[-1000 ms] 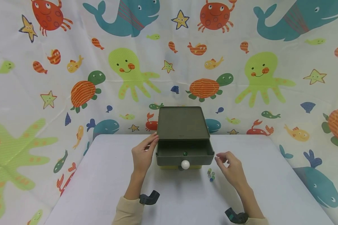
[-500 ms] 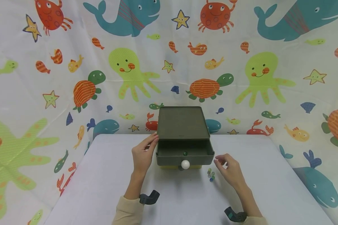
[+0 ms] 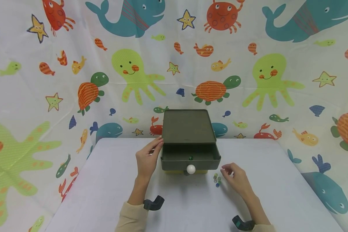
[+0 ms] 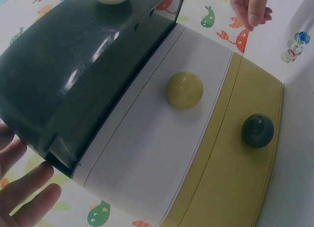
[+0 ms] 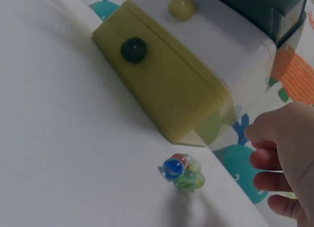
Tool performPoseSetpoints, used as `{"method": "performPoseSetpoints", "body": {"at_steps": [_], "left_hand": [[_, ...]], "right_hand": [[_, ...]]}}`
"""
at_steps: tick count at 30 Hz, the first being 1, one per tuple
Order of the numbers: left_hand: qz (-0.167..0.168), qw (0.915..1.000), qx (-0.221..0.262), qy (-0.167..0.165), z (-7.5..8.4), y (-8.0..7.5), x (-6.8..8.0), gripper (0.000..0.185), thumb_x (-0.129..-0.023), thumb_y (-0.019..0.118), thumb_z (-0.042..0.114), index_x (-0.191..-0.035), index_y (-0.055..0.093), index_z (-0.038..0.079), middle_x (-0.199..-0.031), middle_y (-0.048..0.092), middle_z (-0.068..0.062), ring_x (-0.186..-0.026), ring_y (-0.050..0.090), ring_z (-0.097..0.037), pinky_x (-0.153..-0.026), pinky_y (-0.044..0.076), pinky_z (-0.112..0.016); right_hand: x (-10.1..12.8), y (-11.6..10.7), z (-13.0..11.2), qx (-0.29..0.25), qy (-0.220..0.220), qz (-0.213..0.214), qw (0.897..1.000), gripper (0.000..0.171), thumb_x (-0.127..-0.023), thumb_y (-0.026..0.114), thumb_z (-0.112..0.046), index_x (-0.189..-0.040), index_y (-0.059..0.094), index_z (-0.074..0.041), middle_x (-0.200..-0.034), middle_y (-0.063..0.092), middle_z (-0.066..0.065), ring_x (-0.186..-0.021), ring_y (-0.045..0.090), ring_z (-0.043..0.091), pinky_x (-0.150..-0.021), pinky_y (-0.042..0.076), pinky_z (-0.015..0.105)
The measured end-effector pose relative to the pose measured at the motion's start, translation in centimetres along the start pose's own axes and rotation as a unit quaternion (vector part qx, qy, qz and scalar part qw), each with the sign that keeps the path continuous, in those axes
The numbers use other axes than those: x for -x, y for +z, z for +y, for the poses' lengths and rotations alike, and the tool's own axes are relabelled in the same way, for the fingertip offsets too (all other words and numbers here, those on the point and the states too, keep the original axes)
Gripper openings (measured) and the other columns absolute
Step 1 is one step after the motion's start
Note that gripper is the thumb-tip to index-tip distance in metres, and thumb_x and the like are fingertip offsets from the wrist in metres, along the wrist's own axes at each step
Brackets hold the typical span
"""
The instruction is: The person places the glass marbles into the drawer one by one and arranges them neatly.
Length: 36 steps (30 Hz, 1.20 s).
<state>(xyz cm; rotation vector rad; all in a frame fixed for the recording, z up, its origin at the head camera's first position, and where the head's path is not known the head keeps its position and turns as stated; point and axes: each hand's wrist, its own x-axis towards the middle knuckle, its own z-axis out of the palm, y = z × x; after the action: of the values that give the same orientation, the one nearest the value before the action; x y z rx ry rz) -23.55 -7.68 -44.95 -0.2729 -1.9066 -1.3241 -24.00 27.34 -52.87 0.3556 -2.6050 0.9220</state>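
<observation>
A small cabinet (image 3: pixel 189 125) stands at the back of the table, its dark green top drawer (image 3: pixel 174 165) pulled out by a white knob's (image 3: pixel 190 169) side. One green marble (image 3: pixel 190 158) lies inside that drawer. My left hand (image 3: pixel 145 162) touches the cabinet's left side with its fingertips, fingers fairly straight. Just off the drawer's right front corner hovers my right hand (image 3: pixel 238 178), its fingers loosely bent and nothing visible between them. Below its fingertips, a cluster of several glass marbles sits on the table, including a blue marble (image 5: pixel 173 168).
Under the open drawer are a closed white drawer (image 4: pixel 142 138) with a yellow knob (image 4: pixel 184 89) and a closed yellow drawer (image 4: pixel 225 163) with a dark green knob (image 4: pixel 257 131). Behind the white table (image 3: pixel 110 180) hangs a sea-animal curtain (image 3: pixel 174 90).
My right hand has drifted down a little, from beside the drawer's corner toward the marbles. My left hand, the drawer and the marbles stay put.
</observation>
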Motion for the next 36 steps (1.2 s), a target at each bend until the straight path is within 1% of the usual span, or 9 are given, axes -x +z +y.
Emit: {"method": "performPoseSetpoints", "body": {"at_steps": [6, 11, 15, 20, 22, 28, 36], "left_hand": [[-0.001, 1.0000, 0.002, -0.003, 0.0, 0.0, 0.0, 0.021, -0.090, 0.074, 0.015, -0.111, 0.078, 0.009, -0.116, 0.076, -0.006, -0.098, 0.075, -0.022, -0.074, 0.055, -0.009], [-0.002, 1.0000, -0.002, 0.001, 0.0, 0.0, 0.0, 0.021, -0.091, 0.073, 0.017, -0.111, 0.078, 0.010, -0.117, 0.076, -0.005, -0.098, 0.075, -0.020, -0.074, 0.056, -0.010], [-0.003, 1.0000, -0.009, 0.003, 0.0, -0.1, 0.0, 0.021, -0.092, 0.073, 0.018, -0.111, 0.078, 0.010, -0.117, 0.076, -0.005, -0.098, 0.075, -0.019, -0.074, 0.057, -0.011], [-0.004, 0.9999, -0.011, 0.002, 0.0, -0.1, 0.0, 0.021, -0.092, 0.073, 0.016, -0.111, 0.078, 0.010, -0.117, 0.076, -0.005, -0.098, 0.075, -0.019, -0.075, 0.057, -0.011], [-0.004, 0.9999, -0.009, 0.004, 0.0, -0.1, 0.0, 0.021, -0.092, 0.073, 0.016, -0.111, 0.078, 0.010, -0.117, 0.076, -0.006, -0.098, 0.075, -0.019, -0.075, 0.057, -0.011], [-0.002, 1.0000, -0.005, 0.007, 0.0, 0.0, 0.0, 0.021, -0.091, 0.073, 0.017, -0.111, 0.078, 0.009, -0.116, 0.076, -0.006, -0.098, 0.075, -0.018, -0.074, 0.056, -0.011], [-0.002, 0.9999, -0.009, 0.009, 0.1, 0.1, 0.0, 0.022, -0.092, 0.073, 0.018, -0.112, 0.078, 0.010, -0.117, 0.076, -0.005, -0.098, 0.075, -0.019, -0.075, 0.056, -0.011]], "right_hand": [[0.5, 0.1, 0.4, 0.005, 0.041, -0.044, 0.998, 0.017, -0.089, 0.075, -0.013, -0.105, 0.071, -0.009, -0.087, 0.066, -0.001, -0.080, 0.056, 0.011, -0.067, 0.050, 0.020], [0.8, 0.3, 0.7, 0.007, 0.050, -0.058, 0.997, 0.015, -0.090, 0.073, -0.014, -0.104, 0.071, -0.009, -0.087, 0.066, -0.001, -0.079, 0.056, 0.011, -0.066, 0.049, 0.020], [1.1, 0.7, 1.1, 0.006, 0.049, -0.061, 0.997, 0.014, -0.089, 0.073, -0.013, -0.103, 0.071, -0.010, -0.084, 0.064, -0.003, -0.078, 0.056, 0.010, -0.065, 0.048, 0.021], [1.5, 1.3, 1.6, 0.011, 0.033, -0.051, 0.998, 0.014, -0.086, 0.074, -0.011, -0.100, 0.071, -0.010, -0.081, 0.063, -0.005, -0.075, 0.056, 0.007, -0.065, 0.049, 0.022], [1.6, 1.4, 1.6, 0.014, 0.033, -0.051, 0.998, 0.013, -0.086, 0.074, -0.011, -0.099, 0.071, -0.010, -0.081, 0.063, -0.006, -0.075, 0.056, 0.006, -0.065, 0.050, 0.022], [1.7, 1.6, 1.6, 0.016, 0.046, -0.069, 0.996, 0.014, -0.087, 0.072, -0.011, -0.101, 0.071, -0.011, -0.081, 0.063, -0.007, -0.076, 0.056, 0.007, -0.066, 0.050, 0.022], [1.6, 1.8, 1.8, 0.019, 0.058, -0.089, 0.994, 0.015, -0.089, 0.072, -0.014, -0.103, 0.071, -0.010, -0.086, 0.067, -0.004, -0.081, 0.060, 0.009, -0.073, 0.054, 0.027]]}}
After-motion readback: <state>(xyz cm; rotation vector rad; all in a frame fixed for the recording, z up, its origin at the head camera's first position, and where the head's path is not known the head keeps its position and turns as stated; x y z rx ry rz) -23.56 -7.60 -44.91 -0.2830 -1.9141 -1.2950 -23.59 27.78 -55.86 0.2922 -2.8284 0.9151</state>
